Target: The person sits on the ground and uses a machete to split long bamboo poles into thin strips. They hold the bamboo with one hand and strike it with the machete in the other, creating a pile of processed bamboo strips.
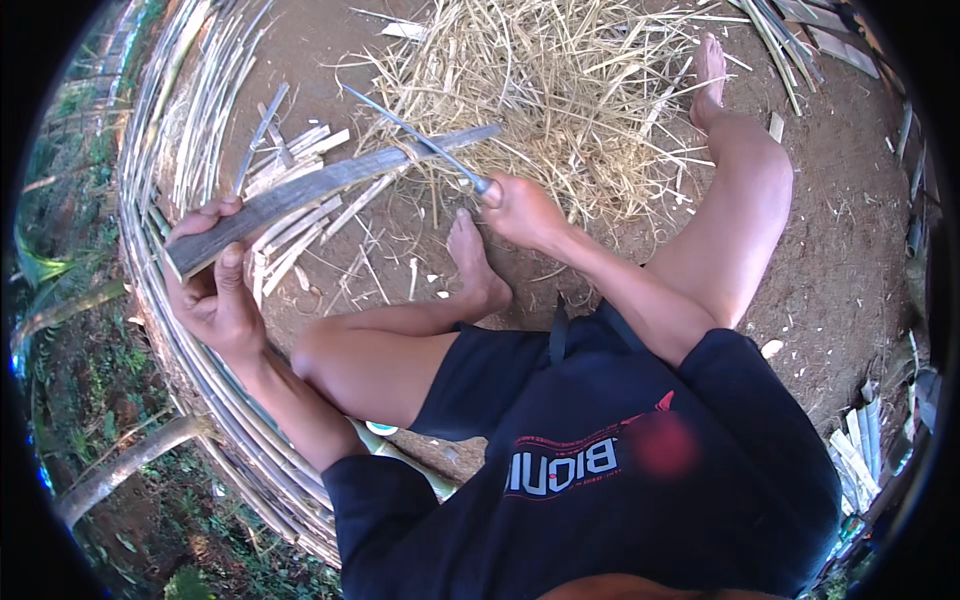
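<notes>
My left hand (222, 300) grips the near-left end of a long, dark grey split-bamboo slat (310, 190), fingers on one side and thumb on the other. The slat slants up to the right. In my closed right hand (525, 212) is a knife (400, 124) with a long, narrow blade pointing up and left. Its handle is hidden in my fist. The blade crosses the slat near the far end; whether it touches the wood I cannot tell. A pale, thin shaving shows at the slat's edge beside the crossing.
A big heap of straw-coloured shavings (560, 90) lies on the dirt ahead. Cut pale strips (300, 225) are piled under the slat. Long bamboo poles (215, 400) curve along the left, with green plants beyond. My bare legs spread either side; more strips (858, 450) lie at right.
</notes>
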`<state>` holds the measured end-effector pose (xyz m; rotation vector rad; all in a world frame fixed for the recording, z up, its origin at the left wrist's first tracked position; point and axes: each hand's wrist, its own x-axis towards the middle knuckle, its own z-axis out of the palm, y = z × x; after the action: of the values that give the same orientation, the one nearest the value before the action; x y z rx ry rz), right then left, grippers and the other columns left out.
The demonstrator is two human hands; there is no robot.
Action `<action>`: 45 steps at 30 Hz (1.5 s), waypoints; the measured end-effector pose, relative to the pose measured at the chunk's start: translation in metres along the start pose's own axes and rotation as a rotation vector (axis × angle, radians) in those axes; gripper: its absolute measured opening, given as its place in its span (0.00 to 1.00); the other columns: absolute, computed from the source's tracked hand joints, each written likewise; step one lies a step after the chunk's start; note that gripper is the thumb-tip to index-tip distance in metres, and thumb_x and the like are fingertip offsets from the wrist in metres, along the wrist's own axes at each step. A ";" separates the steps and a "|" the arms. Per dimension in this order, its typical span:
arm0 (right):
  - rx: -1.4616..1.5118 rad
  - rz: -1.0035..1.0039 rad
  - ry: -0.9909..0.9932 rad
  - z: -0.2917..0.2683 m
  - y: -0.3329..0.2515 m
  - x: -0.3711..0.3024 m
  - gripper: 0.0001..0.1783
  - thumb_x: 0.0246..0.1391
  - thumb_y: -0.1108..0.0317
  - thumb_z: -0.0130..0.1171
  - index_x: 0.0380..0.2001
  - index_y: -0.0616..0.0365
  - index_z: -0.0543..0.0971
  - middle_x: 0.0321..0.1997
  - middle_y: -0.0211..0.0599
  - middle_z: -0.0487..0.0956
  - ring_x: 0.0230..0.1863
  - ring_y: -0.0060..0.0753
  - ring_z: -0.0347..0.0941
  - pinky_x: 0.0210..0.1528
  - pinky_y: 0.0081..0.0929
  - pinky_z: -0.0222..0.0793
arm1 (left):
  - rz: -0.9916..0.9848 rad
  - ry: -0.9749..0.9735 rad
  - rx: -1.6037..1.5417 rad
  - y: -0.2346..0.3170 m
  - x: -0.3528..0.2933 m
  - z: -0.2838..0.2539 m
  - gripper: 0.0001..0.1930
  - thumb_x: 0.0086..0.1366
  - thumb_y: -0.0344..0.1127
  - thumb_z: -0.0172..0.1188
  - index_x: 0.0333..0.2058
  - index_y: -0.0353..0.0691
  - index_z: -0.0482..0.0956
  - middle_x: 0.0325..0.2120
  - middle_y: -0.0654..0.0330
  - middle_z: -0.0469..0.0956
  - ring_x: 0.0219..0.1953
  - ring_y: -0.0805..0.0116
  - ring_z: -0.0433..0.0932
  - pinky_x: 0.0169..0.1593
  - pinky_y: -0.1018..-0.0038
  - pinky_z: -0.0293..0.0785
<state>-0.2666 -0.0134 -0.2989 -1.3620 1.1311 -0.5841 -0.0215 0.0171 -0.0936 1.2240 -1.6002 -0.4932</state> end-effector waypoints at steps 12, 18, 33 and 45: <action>0.013 -0.182 -0.065 0.011 0.000 -0.028 0.10 0.52 0.74 0.53 0.38 0.65 0.76 0.21 0.48 0.78 0.17 0.36 0.75 0.21 0.38 0.69 | 0.086 0.040 -0.014 -0.010 0.000 -0.001 0.12 0.65 0.29 0.58 0.46 0.30 0.73 0.44 0.46 0.75 0.48 0.56 0.77 0.46 0.64 0.83; -0.071 0.182 0.051 0.005 0.039 0.017 0.10 0.51 0.69 0.57 0.37 0.61 0.76 0.21 0.39 0.75 0.22 0.30 0.73 0.28 0.32 0.70 | 0.080 0.189 0.000 -0.015 0.015 0.005 0.13 0.63 0.28 0.61 0.43 0.28 0.73 0.40 0.46 0.77 0.42 0.59 0.79 0.39 0.66 0.85; 0.076 -0.430 0.045 0.012 -0.055 -0.025 0.09 0.47 0.71 0.61 0.26 0.58 0.69 0.15 0.39 0.72 0.15 0.33 0.72 0.21 0.36 0.63 | 0.076 0.407 0.221 0.018 0.012 0.055 0.10 0.64 0.30 0.61 0.36 0.30 0.71 0.25 0.53 0.77 0.18 0.72 0.77 0.19 0.78 0.76; -0.036 -0.420 0.009 0.001 -0.057 -0.019 0.04 0.50 0.72 0.53 0.31 0.59 0.72 0.17 0.42 0.75 0.19 0.33 0.75 0.22 0.34 0.68 | 0.093 0.456 0.272 0.018 0.005 0.071 0.13 0.64 0.29 0.60 0.40 0.27 0.68 0.26 0.49 0.77 0.20 0.70 0.78 0.19 0.78 0.80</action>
<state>-0.2576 -0.0064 -0.2401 -1.6428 0.8673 -0.8740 -0.0922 0.0027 -0.1048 1.3404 -1.3467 0.0689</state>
